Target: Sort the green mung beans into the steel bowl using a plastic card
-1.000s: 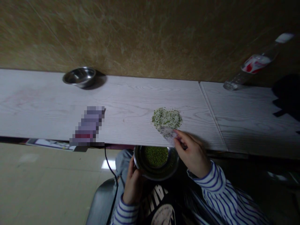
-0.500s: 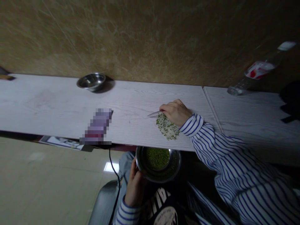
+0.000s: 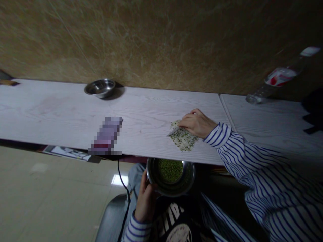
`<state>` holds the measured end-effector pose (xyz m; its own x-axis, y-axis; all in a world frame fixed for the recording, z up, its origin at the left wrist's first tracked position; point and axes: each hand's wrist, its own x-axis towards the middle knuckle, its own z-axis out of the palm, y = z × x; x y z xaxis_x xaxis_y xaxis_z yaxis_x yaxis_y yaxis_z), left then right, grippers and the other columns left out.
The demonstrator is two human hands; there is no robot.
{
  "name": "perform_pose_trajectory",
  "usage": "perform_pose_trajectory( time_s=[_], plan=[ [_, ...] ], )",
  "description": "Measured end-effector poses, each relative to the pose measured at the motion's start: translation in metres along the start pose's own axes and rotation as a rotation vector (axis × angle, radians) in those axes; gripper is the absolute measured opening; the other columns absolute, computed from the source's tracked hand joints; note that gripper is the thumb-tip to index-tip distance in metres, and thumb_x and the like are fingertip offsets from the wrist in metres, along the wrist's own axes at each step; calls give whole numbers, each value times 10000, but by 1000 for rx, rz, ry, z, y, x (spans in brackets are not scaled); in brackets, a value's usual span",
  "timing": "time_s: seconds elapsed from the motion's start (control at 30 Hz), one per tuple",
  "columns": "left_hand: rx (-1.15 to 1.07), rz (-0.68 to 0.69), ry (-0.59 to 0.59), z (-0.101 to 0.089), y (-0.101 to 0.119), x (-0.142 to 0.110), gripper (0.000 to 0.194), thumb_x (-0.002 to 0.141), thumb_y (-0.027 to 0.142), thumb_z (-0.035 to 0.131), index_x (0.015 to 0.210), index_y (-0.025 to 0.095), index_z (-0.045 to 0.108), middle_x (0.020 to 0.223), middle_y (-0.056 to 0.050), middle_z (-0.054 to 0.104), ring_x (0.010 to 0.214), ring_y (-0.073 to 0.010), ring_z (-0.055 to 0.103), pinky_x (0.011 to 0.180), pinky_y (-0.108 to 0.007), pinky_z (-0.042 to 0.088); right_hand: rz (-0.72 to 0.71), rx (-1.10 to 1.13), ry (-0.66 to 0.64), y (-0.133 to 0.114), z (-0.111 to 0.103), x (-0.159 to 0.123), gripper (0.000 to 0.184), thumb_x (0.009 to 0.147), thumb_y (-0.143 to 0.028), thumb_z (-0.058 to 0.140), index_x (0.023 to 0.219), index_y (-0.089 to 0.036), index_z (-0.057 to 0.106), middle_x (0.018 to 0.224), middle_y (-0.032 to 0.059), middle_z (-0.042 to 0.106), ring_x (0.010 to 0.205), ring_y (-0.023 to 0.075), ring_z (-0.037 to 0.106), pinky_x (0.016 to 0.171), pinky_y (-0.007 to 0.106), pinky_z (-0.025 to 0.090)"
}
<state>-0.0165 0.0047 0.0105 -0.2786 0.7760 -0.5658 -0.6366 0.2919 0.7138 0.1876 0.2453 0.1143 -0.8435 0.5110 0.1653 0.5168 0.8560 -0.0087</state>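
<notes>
My left hand (image 3: 146, 198) is closed on the rim of a metal bowl (image 3: 191, 174) below the table's front edge. Green mung beans (image 3: 170, 169) lie in the bottom of this bowl. On the white tabletop spreads a thin pile of mung beans mixed with white rice-like grains (image 3: 185, 141). Over the pile's upper part is my right hand (image 3: 198, 124), its fingers closed round a thin, pale, blade-like tool (image 3: 173, 131). The tool's pointed tip slants down left at the pile's left edge. My fingers hide its other end.
A smaller metal bowl (image 3: 100, 88) stands near the wall. A blurred-out phone-like object (image 3: 107, 136) lies at the table's front edge, with a black cable (image 3: 122, 179) hanging nearby. A clear bottle (image 3: 280, 77) stands at the right, beside a dark object (image 3: 314, 109).
My right hand has shifted right and slightly down with the blade-like tool, whose tip moved from left of the pile down to its edge. My left hand and the bowl look unchanged.
</notes>
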Motion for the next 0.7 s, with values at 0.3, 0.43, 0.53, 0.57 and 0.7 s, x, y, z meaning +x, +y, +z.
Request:
perform_pose_trajectory(
  time_s=[0.3,0.43,0.53,0.57,0.7],
  plan=[
    [14,-2,-6,6,0,-2,669,664,207,694,1327,269,623,1078,-56,701,715,-169,585,649,-298,574,-37,-17,5,-7,-11,-23,255,901,-62,527,1017,-210,699,981,55,771,980,202,655,907,391,296],
    [-6,-17,1,5,-2,-2,664,673,201,710,1326,249,602,1144,-80,691,781,-194,623,676,-313,589,-72,-17,65,-10,-12,-35,264,905,-53,524,1021,-209,704,990,54,783,982,198,670,909,392,308],
    [-10,-34,-10,5,-3,-2,670,682,197,716,1336,250,585,1170,-84,690,875,-224,649,720,-326,595,-89,-12,130,-11,-12,-45,253,934,-81,518,1045,-211,705,1001,51,789,986,193,683,912,385,327],
    [-10,-34,-9,6,-4,-2,669,684,201,717,1338,247,584,1173,-84,691,889,-228,652,731,-331,596,-78,-8,154,-11,-12,-48,245,944,-95,517,1054,-211,704,1008,51,790,985,190,687,908,379,338],
    [-17,-34,-9,6,-6,-2,682,684,215,721,1349,243,573,1184,-80,697,917,-242,661,766,-350,592,80,-38,247,-13,-10,-58,221,969,-140,513,1069,-179,706,971,75,790,909,197,703,830,349,394]
  ],
)
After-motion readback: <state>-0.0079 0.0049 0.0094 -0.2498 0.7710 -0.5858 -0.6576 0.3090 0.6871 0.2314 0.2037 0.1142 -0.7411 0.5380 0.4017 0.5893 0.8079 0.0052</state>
